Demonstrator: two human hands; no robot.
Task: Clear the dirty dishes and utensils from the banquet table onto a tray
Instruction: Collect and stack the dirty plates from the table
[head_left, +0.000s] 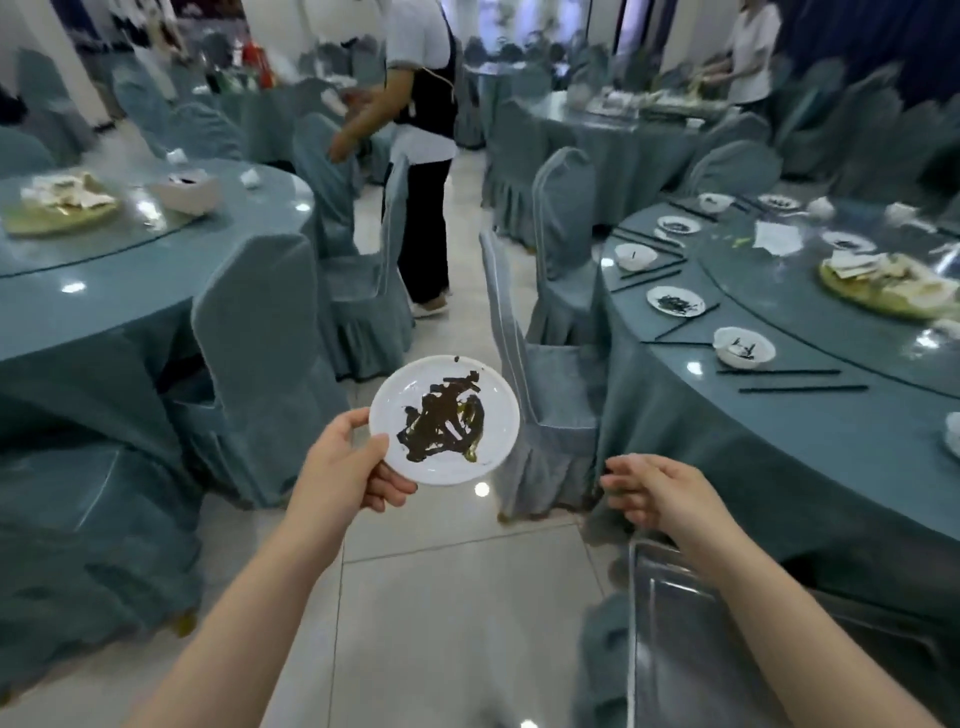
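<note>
**Dirty plate in hand, tray below right**

Metal tray (691, 649) sits nearest, under right forearm; contents unclear. Left hand (343, 467) pinches rim of sauce-smeared plate (444, 420) over the aisle floor. Right hand (649, 493) loose, fingers relaxed, holding nothing. Risk: one-edge grip, plate could tip, drip or drop. Farther right, banquet table (779, 441) holds stained bowl (744, 347), plates, chopsticks (802, 388).

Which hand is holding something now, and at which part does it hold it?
The left hand grips the dirty white plate at its near-left rim, thumb on top, fingers underneath. The right hand holds nothing.
</note>
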